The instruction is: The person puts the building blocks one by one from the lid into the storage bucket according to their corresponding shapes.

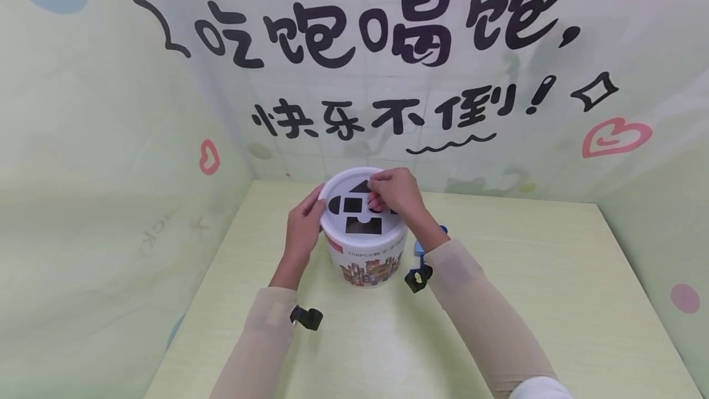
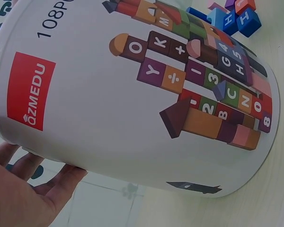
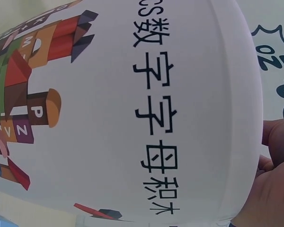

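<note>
A white bucket [image 1: 365, 263] with block-building pictures on its wall stands upright on the table. Its white lid [image 1: 327, 226] has black shape cutouts, among them a square, a triangle and a half circle. At the left rim, my left hand [image 1: 303, 226] holds the bucket, thumb near the lid's edge; in the left wrist view its fingers [image 2: 61, 187] lie along the wall. Over the lid's right part, my right hand [image 1: 400, 193] has bent fingers close above the cutouts. I cannot tell whether something is between those fingertips. The right wrist view shows only part of this hand beyond the rim.
Several lettered blocks [image 2: 231, 22], blue, red and purple, lie on the table [image 1: 554, 300] right of the bucket, partly behind my right forearm. Fabric walls [image 1: 343, 159] with printed writing enclose the table's back and sides. Each wrist carries a small black camera [image 1: 307, 318].
</note>
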Motion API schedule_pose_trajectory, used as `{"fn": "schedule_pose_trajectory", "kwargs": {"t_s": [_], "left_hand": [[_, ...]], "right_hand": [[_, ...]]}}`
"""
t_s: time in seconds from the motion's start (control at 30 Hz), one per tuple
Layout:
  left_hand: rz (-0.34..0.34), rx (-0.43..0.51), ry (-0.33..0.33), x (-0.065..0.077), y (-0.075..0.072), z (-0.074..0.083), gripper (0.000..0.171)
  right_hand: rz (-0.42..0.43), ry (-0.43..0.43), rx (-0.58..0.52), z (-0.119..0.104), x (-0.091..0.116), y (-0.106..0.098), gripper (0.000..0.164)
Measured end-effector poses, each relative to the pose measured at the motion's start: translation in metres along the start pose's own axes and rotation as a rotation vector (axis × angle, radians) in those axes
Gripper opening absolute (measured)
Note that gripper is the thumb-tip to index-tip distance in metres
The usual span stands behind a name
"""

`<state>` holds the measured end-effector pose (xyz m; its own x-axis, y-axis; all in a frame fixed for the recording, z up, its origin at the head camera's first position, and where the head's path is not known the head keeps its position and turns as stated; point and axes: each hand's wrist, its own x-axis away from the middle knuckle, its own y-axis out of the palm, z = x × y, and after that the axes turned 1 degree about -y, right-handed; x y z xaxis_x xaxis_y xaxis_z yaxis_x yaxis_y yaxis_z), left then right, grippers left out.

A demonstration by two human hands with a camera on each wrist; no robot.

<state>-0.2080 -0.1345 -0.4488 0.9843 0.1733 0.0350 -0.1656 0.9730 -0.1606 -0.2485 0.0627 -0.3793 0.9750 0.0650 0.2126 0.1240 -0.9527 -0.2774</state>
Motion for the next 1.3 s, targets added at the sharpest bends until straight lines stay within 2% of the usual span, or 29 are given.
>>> {"fn": "schedule_pose_trajectory", "kwargs": {"t_s": [0.33,0.9,1.3], "left_hand": [[0.001,0.004,-0.007,-0.001,0.001,0.000,0.036],[0.004,0.017,0.001,-0.001,0.001,0.001,0.035],[0.006,0.011,-0.016,0.000,-0.001,0.002,0.035]], "right_hand": [[-0.015,0.021,-0.011,-0.001,0.001,-0.008,0.026],[0.044,0.019,-0.050,0.010,0.007,-0.044,0.034],[0.083,0.041,-0.039,0.031,0.006,-0.070,0.035]]}}
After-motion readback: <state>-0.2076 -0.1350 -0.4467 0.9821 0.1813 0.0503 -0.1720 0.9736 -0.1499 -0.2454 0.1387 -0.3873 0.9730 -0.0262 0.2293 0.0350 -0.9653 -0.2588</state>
